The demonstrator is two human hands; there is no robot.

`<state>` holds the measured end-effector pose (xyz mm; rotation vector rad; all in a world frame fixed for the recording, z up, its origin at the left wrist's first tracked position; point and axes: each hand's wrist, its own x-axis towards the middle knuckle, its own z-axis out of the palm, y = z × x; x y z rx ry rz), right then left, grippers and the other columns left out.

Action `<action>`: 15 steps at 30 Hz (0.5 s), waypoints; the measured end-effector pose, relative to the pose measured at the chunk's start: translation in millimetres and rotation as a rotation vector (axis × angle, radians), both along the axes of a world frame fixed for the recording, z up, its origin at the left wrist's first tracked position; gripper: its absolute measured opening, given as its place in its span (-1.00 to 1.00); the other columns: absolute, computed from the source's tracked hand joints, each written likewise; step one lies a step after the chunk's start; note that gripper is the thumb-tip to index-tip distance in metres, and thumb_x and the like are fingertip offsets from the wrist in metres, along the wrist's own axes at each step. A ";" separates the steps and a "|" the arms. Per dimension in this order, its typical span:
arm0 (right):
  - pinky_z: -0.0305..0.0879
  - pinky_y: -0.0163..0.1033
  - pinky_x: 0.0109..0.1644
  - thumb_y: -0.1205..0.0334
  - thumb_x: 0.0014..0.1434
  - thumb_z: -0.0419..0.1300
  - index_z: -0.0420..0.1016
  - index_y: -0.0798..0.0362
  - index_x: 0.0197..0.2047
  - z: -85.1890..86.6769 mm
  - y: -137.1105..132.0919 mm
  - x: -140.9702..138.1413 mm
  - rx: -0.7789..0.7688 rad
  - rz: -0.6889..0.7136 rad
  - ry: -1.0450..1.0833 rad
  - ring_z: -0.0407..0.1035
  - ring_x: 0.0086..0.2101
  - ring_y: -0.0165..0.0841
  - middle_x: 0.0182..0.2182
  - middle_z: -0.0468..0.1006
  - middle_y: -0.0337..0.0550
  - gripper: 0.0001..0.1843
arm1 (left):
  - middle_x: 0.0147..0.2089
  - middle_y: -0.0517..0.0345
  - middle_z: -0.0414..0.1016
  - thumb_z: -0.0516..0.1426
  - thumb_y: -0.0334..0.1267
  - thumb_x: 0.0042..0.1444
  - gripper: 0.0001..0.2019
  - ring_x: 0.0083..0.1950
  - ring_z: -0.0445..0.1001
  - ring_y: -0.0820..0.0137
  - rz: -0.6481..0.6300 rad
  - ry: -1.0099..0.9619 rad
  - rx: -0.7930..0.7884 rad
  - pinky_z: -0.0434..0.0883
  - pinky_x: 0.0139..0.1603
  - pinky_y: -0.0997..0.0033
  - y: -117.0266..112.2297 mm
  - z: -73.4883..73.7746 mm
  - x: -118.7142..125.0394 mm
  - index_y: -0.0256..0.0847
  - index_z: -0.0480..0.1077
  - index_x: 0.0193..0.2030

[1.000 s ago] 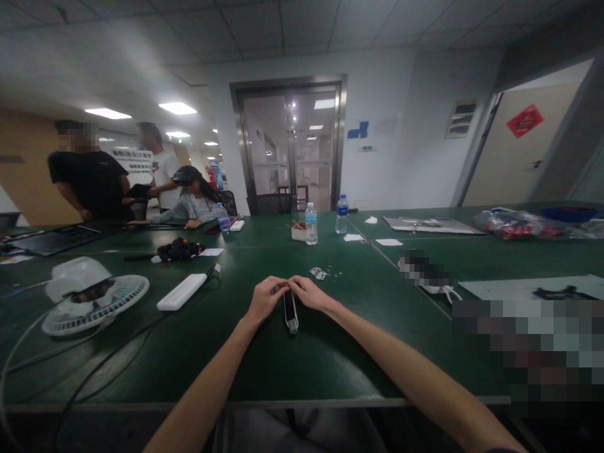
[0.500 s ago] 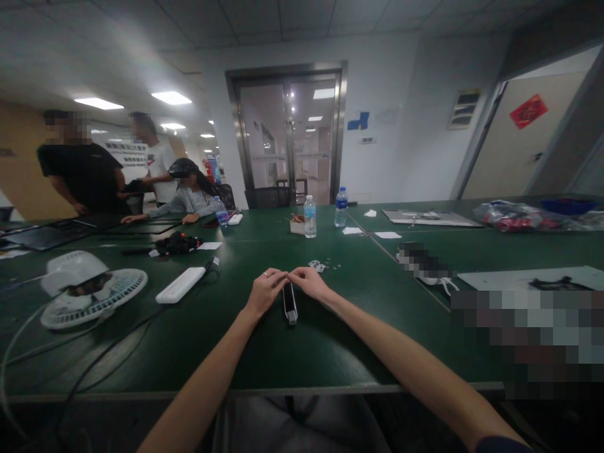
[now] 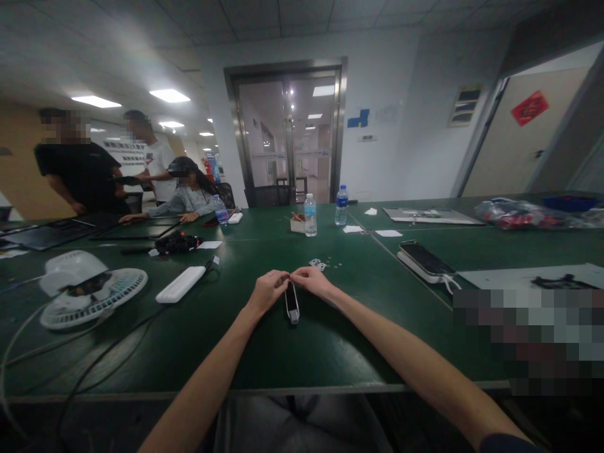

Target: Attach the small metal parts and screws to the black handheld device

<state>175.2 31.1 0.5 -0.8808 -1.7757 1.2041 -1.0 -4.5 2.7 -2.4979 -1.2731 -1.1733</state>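
Observation:
A narrow, long device with a white rim, a dark middle and a greyish near end [image 3: 293,305] lies on the green table, pointing away from me. At its far end the fingers of my left hand [image 3: 268,290] are pinched together. My right hand [image 3: 313,281] pinches at the same spot from the other side, its fingertips almost meeting the left ones. Whatever sits between the fingertips is too small to make out. Just beyond my right hand lie several small white pieces [image 3: 317,265] and tiny rings [image 3: 336,263].
A white power strip [image 3: 180,284] and a white fan [image 3: 94,296] with cables are to the left. Water bottles [image 3: 310,215] and a small box [image 3: 297,223] stand ahead. A phone on a white block [image 3: 427,261] lies right. Other people [image 3: 186,189] are at the far left.
Both hands stay at the device's far end, with only slight shifts of the fingers. At the far left, a standing person's hands and the dark flat thing in them have moved slightly.

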 end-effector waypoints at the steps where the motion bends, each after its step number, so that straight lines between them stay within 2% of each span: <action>1: 0.10 -0.40 -0.48 0.11 -0.01 0.21 0.52 0.18 -0.39 -1.5 0.4 -0.4 -0.021 -0.001 0.024 0.21 -0.55 -0.52 -0.56 0.44 -0.25 -0.73 | -0.32 0.14 0.47 0.11 -0.35 0.10 -0.84 -0.40 0.42 0.49 -0.001 -0.002 0.000 0.40 -0.30 0.48 -0.1 0.2 0.1 -0.26 0.43 -0.17; 6: 0.06 -0.42 -0.53 0.09 -0.07 0.27 0.50 0.16 -0.39 -6.3 0.2 -2.1 -0.114 0.022 0.134 0.17 -0.58 -0.55 -0.59 0.40 -0.28 -0.73 | -0.33 0.15 0.49 0.11 -0.33 0.11 -0.84 -0.39 0.43 0.47 -0.009 -0.020 -0.006 0.40 -0.30 0.47 -3.0 2.1 0.5 -0.25 0.43 -0.17; 11: 0.16 -0.42 -0.47 0.10 -0.10 0.30 0.48 0.14 -0.39 -4.7 -2.3 -2.4 -0.170 0.074 0.208 0.25 -0.53 -0.55 -0.51 0.46 -0.25 -0.73 | -0.35 0.16 0.46 0.11 -0.32 0.11 -0.86 -0.41 0.40 0.49 -0.019 -0.018 0.004 0.39 -0.32 0.49 -4.3 2.8 0.7 -0.24 0.43 -0.19; 15: 0.20 -0.41 -0.43 0.13 -0.13 0.32 0.50 0.16 -0.41 -2.1 -2.1 -2.3 -0.186 0.046 0.200 0.28 -0.51 -0.53 -0.52 0.48 -0.24 -0.74 | -0.30 0.15 0.44 0.11 -0.34 0.11 -0.86 -0.34 0.41 0.48 -0.033 0.002 0.022 0.39 -0.28 0.50 -2.9 2.3 0.9 -0.21 0.43 -0.18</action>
